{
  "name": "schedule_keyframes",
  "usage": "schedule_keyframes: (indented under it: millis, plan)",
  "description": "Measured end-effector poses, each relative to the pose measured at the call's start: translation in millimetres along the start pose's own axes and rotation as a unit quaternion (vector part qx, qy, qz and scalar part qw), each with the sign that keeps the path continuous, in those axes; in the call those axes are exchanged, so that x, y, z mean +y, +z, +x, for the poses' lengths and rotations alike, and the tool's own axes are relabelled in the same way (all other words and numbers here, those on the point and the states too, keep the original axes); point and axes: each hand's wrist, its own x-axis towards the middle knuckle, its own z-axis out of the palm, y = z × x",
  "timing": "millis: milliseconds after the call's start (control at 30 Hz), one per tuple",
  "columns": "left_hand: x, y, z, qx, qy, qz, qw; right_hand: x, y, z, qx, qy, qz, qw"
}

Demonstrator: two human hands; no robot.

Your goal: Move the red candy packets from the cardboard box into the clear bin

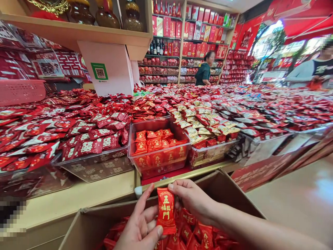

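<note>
One red packet (165, 211) with gold characters stands upright between my two hands, its printed face toward me. My left hand (142, 222) has its thumb on the packet's lower left corner and its fingers behind the left edge. At the packet's top right corner, my right hand (191, 198) pinches it between thumb and fingers. Below both hands is an open cardboard box (88, 227) holding many similar red packets (205, 236). Just beyond the hands, a clear plastic bin (158, 158) holds more red packets with gold print, lower than the heaps around it.
Heaped bins of maroon packets (90, 146) and gold-and-red packets (205, 121) flank the clear bin. A shelf (78, 31) overhangs the upper left, above a white panel with a code (104, 66). One person (203, 73) is at the back, another (312, 69) at the right.
</note>
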Motion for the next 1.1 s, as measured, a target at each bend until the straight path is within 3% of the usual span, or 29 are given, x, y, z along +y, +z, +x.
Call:
schedule_keyframes:
  millis: [133,200,267,333,400,467,567,667,767,1100]
  plan:
    - [-2.1,-3.3,1.8,0.001,-0.011,0.009,1.0,0.7,-2.5,-3.7,-0.002,-0.031,-0.131,0.991]
    - [-3.9,-6.6,3.7,0.0,-0.01,0.006,1.0,-10.5,-4.7,-8.1,0.002,-0.112,-0.268,0.957]
    - [-5.8,-9.5,5.0,-0.001,-0.011,0.004,1.0,-34.8,-6.1,-11.3,0.02,-0.24,-0.429,0.871]
    - [-7.7,-11.5,5.6,0.002,-0.016,0.01,1.0,-69.3,-6.0,-9.0,0.033,-0.351,-0.578,0.736]
    - [-9.3,-12.8,5.8,0.006,-0.017,0.017,1.0,-106.0,-4.6,1.1,0.035,-0.389,-0.685,0.615]
    - [-10.4,-14.1,5.9,0.009,-0.012,0.022,1.0,-136.1,-2.3,16.5,0.018,-0.358,-0.756,0.548]
    - [-11.2,-16.5,6.4,0.017,-0.008,0.03,0.999,-160.6,3.8,38.3,-0.047,-0.253,-0.827,0.5]
    - [-11.1,-19.0,6.9,0.021,-0.013,0.034,0.999,-166.4,12.2,48.9,-0.116,-0.151,-0.861,0.471]
    - [-9.9,-20.5,7.1,0.029,-0.008,0.026,0.999,-166.1,17.9,50.1,-0.127,-0.11,-0.865,0.473]
    - [6.8,-9.4,2.1,0.053,0.018,0.02,0.998,-168.0,10.0,49.5,-0.143,-0.108,-0.788,0.589]
